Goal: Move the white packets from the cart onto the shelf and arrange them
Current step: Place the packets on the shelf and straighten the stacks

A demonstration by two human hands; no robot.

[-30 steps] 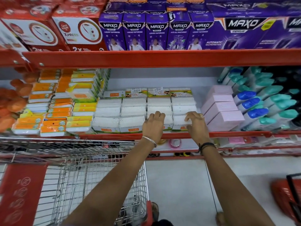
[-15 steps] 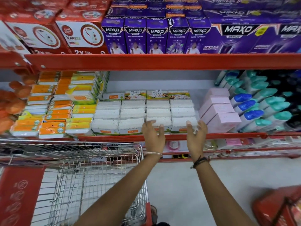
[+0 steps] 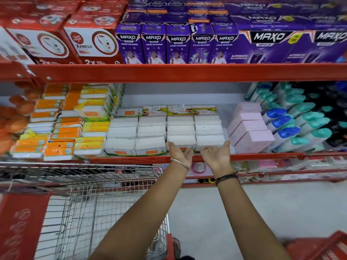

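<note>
Several white packets [image 3: 165, 130] lie in neat rows on the middle shelf [image 3: 131, 160], between orange packs and pink boxes. My left hand [image 3: 179, 153] is open, palm turned up, with its fingertips against the front edge of a front-row packet [image 3: 181, 140]. My right hand [image 3: 217, 155] is open too, thumb by the right side of the neighbouring front packet [image 3: 209, 140]. Neither hand holds anything. The wire cart [image 3: 97, 207] stands at lower left, and I see no white packets in it.
Orange and yellow packs [image 3: 56, 126] fill the shelf's left part. Pink boxes [image 3: 249, 128] and teal-capped bottles [image 3: 300, 121] stand to the right. Purple and red cartons [image 3: 178, 44] sit on the shelf above. A red basket [image 3: 319, 246] is at lower right on the pale floor.
Both hands have drawn back from on top of the front packets to the shelf's front edge and turned palms up with fingers spread. The view has tilted slightly upward.
</note>
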